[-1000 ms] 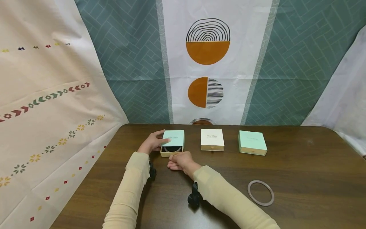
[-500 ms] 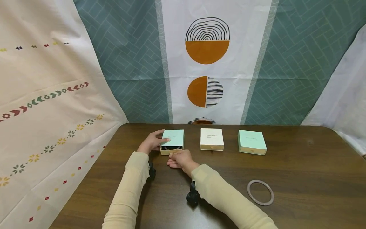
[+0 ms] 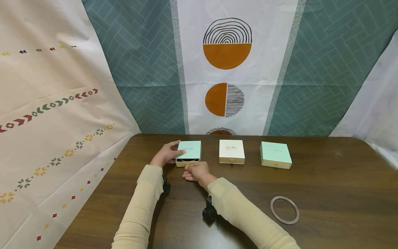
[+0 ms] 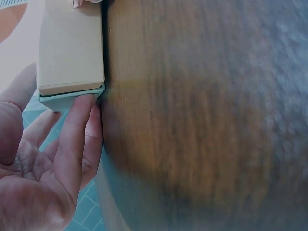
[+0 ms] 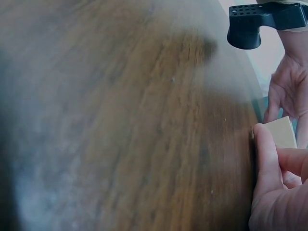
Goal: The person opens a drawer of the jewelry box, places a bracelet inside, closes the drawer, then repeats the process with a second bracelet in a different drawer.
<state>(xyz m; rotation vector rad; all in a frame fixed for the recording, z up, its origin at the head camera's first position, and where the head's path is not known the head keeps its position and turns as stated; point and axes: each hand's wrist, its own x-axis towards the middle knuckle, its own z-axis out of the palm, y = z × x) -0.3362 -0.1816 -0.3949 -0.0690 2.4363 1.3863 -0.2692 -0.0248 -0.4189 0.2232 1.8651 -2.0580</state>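
A mint-green slide-out box [image 3: 192, 148] sits at the back left of the table, its cream drawer [image 3: 183, 164] pulled out a little at the front. My left hand [image 3: 166, 154] grips the sleeve from the left, thumb on top and fingers along the side. At the drawer's front, my right hand [image 3: 199, 172] pinches thumb and forefinger together against it; the exact grip spot is hidden. A narrow dark strip of the drawer's inside shows. The left wrist view has fingers [image 4: 77, 139] against the sleeve's edge, and the right wrist view shows the cream drawer corner [image 5: 283, 131].
To the right stand a white box [image 3: 231, 148] and a second mint-green box [image 3: 276, 152], both with their drawers in. A flat grey ring [image 3: 297, 214] lies at the front right of the wooden table [image 3: 335, 180]. Patterned cloth [image 3: 143, 69] hangs behind.
The drawer has slid further back into its sleeve, so less of its inside shows. My right hand has moved slightly away from me with it, while the left hand has stayed on the sleeve.
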